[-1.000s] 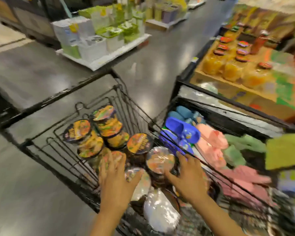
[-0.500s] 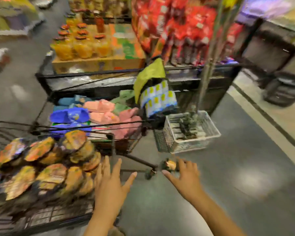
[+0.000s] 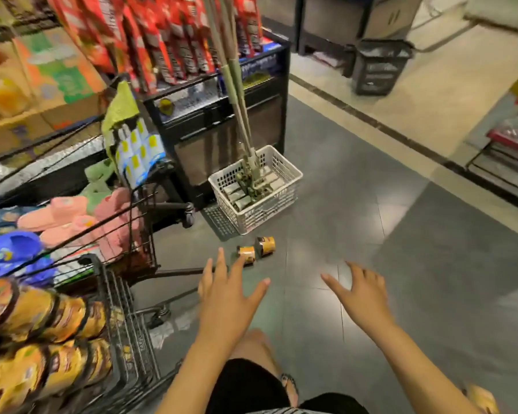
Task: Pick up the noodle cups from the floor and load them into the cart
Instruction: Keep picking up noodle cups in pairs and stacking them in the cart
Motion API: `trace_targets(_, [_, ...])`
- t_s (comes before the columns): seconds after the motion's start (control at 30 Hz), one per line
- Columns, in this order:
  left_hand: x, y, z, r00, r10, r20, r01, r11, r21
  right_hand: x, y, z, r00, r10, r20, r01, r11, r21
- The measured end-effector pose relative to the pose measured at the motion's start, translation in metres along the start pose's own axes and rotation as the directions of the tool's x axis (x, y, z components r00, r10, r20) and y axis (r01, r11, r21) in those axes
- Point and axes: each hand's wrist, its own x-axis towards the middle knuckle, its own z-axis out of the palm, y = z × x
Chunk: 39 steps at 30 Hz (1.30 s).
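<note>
Two noodle cups [image 3: 265, 245] on floor [image 3: 371, 234] (labels blurred), one partly behind left hand [image 3: 228, 300]; its grip and right hand's [image 3: 362, 297] spread, empty.

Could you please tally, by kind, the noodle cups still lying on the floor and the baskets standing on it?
Noodle cups on the floor: 2
White plastic basket: 1
Black basket: 1
Total: 4
</note>
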Motion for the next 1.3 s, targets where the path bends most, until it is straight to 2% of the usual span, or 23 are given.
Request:
trace_targets(0.27, [0.072, 0.066, 0.044, 0.953, 0.231, 0.196, -0.251, 0.965, 0.082, 0.008, 0.062, -0.021, 0.956, 0.292, 0.008, -0.29, 0.948, 0.131])
trace_targets(0.57, [0.168, 0.176, 0.09, 0.768, 0.473, 0.431, -0.58, 0.8, 0.156, 0.043, 0.116, -0.052, 0.806, 0.581, -0.113, -0.574, 0.814, 0.088])
trace_targets(0.7, [0.195, 0.221, 0.112, 0.647, 0.569, 0.508, -0.718, 0.678, 0.156, 0.044, 0.131, -0.054, 0.706, 0.69, -0.16, -0.673, 0.724, 0.151])
trace_targets(0.9, [0.194, 0.275, 0.16, 0.423, 0.666, 0.615, -0.89, 0.433, 0.144, 0.004, 0.159, -0.05, 0.496, 0.847, -0.189, -0.807, 0.53, 0.261])
trace_targets(1.03, [0.158, 0.305, 0.192, 0.262, 0.654, 0.71, -0.956, 0.277, 0.098, -0.047, 0.178, -0.043, 0.337, 0.933, -0.122, -0.86, 0.358, 0.364])
trace_targets(1.17, [0.107, 0.33, 0.228, 0.067, 0.626, 0.777, -0.996, 0.086, 0.017, -0.101, 0.201, -0.03, 0.165, 0.985, -0.049, -0.872, 0.169, 0.46])
trace_targets(1.3, [0.053, 0.359, 0.261, -0.072, 0.598, 0.798, -0.996, -0.078, -0.031, -0.143, 0.231, -0.02, 0.061, 0.998, 0.015, -0.858, 0.045, 0.512])
